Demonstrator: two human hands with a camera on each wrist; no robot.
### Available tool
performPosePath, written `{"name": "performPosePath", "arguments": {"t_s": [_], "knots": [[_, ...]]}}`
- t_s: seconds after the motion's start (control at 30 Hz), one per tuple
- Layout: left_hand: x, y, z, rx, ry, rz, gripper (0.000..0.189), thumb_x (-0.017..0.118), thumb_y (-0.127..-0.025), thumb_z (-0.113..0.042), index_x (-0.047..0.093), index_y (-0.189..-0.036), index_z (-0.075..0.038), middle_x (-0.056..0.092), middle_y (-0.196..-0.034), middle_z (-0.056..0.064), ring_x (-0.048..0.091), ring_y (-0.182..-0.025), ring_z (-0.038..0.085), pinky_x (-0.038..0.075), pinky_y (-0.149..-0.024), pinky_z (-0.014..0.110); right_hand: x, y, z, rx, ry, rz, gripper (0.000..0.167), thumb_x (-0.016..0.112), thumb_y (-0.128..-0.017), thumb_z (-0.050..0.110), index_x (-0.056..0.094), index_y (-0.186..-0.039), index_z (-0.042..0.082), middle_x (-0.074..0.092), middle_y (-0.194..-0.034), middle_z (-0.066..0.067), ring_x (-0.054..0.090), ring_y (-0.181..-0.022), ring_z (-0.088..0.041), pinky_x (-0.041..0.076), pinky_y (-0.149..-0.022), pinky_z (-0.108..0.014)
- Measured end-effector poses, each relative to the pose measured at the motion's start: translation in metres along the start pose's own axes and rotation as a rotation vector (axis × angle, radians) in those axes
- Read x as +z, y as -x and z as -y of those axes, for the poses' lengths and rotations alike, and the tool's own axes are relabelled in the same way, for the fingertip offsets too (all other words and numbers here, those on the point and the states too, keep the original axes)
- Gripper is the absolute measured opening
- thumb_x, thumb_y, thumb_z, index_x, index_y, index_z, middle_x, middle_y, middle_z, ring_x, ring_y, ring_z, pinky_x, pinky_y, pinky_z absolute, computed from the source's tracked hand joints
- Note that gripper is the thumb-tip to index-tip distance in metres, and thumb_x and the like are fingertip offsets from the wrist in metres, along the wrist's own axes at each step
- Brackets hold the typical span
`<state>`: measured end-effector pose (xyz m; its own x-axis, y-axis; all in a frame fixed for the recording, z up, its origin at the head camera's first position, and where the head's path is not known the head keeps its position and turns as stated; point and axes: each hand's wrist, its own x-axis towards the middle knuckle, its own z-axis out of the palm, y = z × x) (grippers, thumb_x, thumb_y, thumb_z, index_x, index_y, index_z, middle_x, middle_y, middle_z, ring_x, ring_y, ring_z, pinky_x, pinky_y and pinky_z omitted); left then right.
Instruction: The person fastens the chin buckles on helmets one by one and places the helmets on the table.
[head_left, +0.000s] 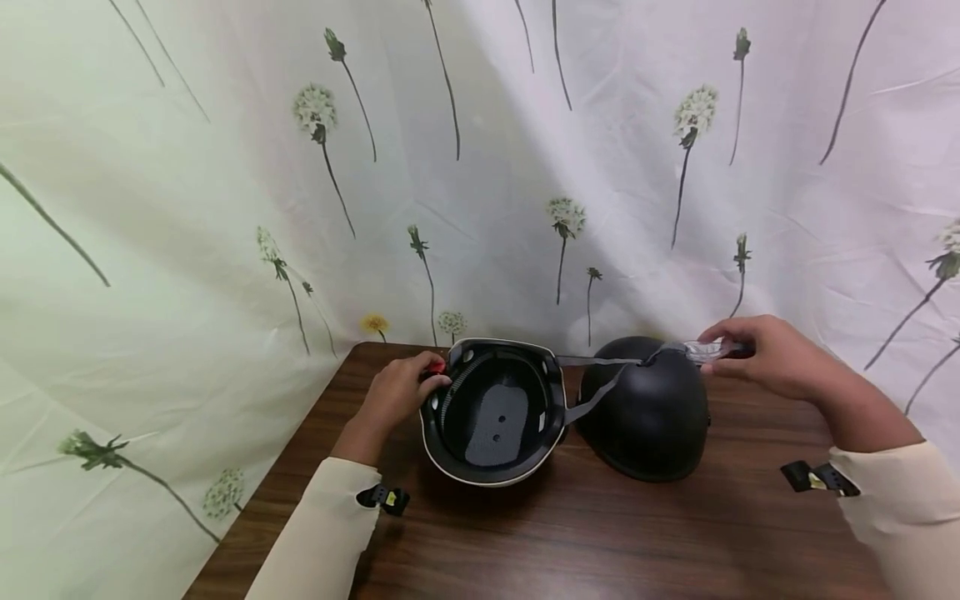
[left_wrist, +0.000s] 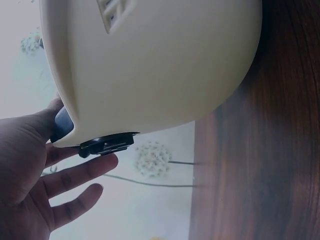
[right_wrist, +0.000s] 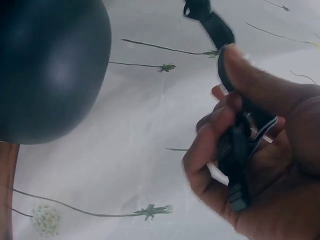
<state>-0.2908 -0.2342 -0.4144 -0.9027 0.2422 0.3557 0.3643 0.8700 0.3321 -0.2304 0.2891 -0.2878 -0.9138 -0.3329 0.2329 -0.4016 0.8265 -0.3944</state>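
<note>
A cream-shelled helmet (head_left: 498, 417) lies with its black padded inside facing up. My left hand (head_left: 397, 387) grips its left rim beside a small red piece (head_left: 437, 367). In the left wrist view, the thumb side meets the rim and the other fingers spread under a black clip (left_wrist: 107, 145) on the shell. Grey chin straps (head_left: 596, 404) run taut from the helmet's right side. My right hand (head_left: 765, 354) pinches their far end, and the right wrist view shows dark webbing (right_wrist: 217, 30) and black buckle parts (right_wrist: 239, 195) among the curled fingers.
A second, matte black helmet (head_left: 645, 417) rests dome up, right of the cream one, with the straps crossing over it. Both are on a dark wood table (head_left: 600, 542). A white curtain (head_left: 495, 208) printed with dandelions hangs right behind the table.
</note>
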Motion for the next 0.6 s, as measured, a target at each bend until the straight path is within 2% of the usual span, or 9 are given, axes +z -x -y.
{"name": "performPosePath", "arguments": {"t_s": [0.2, 0.3, 0.47, 0.6], "knots": [[-0.002, 0.001, 0.001, 0.0, -0.002, -0.005, 0.037, 0.071, -0.098, -0.042, 0.07, -0.125, -0.017, 0.077, -0.112, 0.008, 0.073, -0.098, 0.026, 0.058, -0.083, 0.051, -0.011, 0.002, -0.001, -0.059, -0.021, -0.032, 0.039, 0.09, -0.081, 0.014, 0.075, -0.116, 0.009, 0.065, -0.081, 0.004, 0.058, -0.07, -0.004, 0.044, -0.069, -0.02], [-0.002, 0.001, 0.002, -0.003, -0.002, -0.01, 0.036, 0.071, -0.098, -0.042, 0.07, -0.124, -0.016, 0.077, -0.11, 0.008, 0.072, -0.095, 0.025, 0.057, -0.081, 0.05, -0.015, 0.003, 0.0, -0.072, -0.045, -0.029, 0.034, 0.089, -0.082, 0.014, 0.076, -0.114, 0.01, 0.062, -0.081, 0.004, 0.059, -0.071, -0.002, 0.044, -0.067, -0.02], [-0.005, 0.0, 0.001, -0.006, 0.001, -0.01, 0.037, 0.069, -0.099, -0.044, 0.07, -0.125, -0.018, 0.077, -0.109, 0.008, 0.07, -0.093, 0.023, 0.057, -0.08, 0.049, -0.018, 0.005, 0.0, -0.037, -0.089, -0.021, 0.025, 0.083, -0.089, 0.016, 0.075, -0.112, 0.011, 0.062, -0.08, 0.003, 0.063, -0.07, -0.001, 0.046, -0.062, -0.023], [-0.005, 0.0, 0.001, -0.012, 0.012, -0.009, 0.037, 0.07, -0.099, -0.044, 0.07, -0.125, -0.018, 0.076, -0.11, 0.007, 0.07, -0.093, 0.022, 0.057, -0.081, 0.049, -0.015, 0.005, -0.002, -0.047, -0.151, -0.009, 0.029, 0.083, -0.088, 0.012, 0.074, -0.116, 0.012, 0.068, -0.081, 0.005, 0.064, -0.07, -0.006, 0.048, -0.066, -0.02]]}}
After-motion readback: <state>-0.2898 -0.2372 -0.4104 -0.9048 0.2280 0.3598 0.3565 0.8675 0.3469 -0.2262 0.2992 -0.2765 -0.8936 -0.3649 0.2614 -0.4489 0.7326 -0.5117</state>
